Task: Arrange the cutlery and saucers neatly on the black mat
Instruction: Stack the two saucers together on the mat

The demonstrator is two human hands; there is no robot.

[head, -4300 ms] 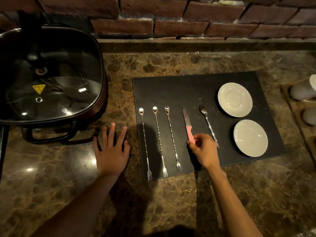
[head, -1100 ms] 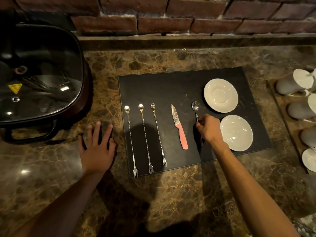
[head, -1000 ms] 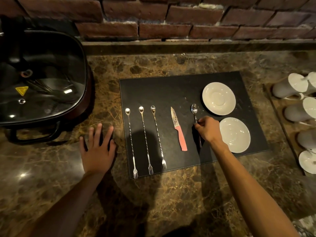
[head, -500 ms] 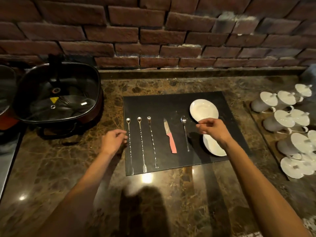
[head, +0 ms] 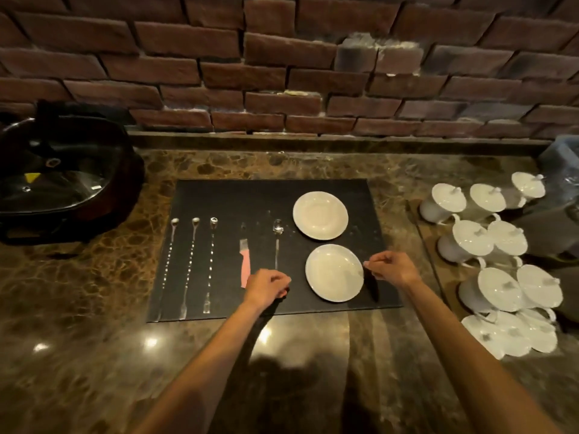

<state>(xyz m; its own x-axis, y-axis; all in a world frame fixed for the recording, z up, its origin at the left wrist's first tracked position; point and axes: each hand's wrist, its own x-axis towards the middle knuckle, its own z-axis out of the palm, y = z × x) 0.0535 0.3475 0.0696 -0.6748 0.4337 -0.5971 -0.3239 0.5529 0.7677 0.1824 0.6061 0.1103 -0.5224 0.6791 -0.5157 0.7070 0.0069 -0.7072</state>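
Observation:
A black mat [head: 266, 195] lies on the marble counter. Three long twisted forks [head: 189, 264] lie side by side along its left part. To their right lie a pink-handled knife [head: 244, 261] and a spoon [head: 277, 236]. Two white saucers sit on the right part, one far [head: 320, 215] and one near [head: 334, 272]. My left hand [head: 266, 288] hovers with curled fingers over the mat's front, hiding the spoon's handle end. My right hand [head: 391, 269] is curled beside the near saucer's right rim, and I see nothing held in it.
A dark electric pot with a glass lid [head: 62, 183] stands at the left. Several white lidded cups [head: 488, 245] crowd a tray at the right, close to the mat's edge. A brick wall [head: 282, 73] runs behind the counter.
My left hand left the counter and crossed over the mat to the spoon's handle end. My right hand let go of the spoon and moved to the near saucer's right side. The view pulled back.

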